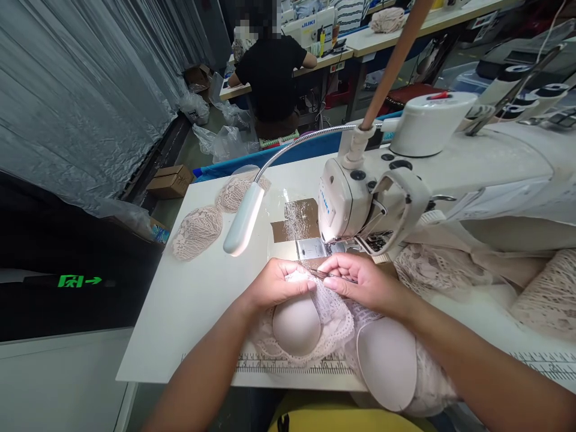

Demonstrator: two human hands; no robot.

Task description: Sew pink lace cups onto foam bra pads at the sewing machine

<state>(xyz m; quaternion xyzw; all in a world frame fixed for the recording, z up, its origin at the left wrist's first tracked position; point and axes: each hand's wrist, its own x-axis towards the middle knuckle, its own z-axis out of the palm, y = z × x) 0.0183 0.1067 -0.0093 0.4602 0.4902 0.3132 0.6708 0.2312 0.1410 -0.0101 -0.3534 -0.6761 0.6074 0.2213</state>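
Note:
In the head view a pale pink lace bra (335, 321) lies at the front edge of the sewing table, its two smooth moulded cups facing up. My left hand (279, 282) pinches the lace at the top of the left cup. Closed around a slim dark metal tool (318, 274), like thread snips or tweezers, is my right hand (362, 279). The tool's tip meets the lace by my left fingertips; its exact kind is hidden by my fingers. Just beyond both hands stands the sewing machine head (342, 198), over its needle plate (310, 248).
Lace-covered cups (198, 233) lie on the table's left side. A bendable lamp (245, 219) arches over the table (166, 318). More lace pieces (436, 267) are heaped at right, beneath the machine arm. Ahead, a person in black (272, 75) sits at another machine.

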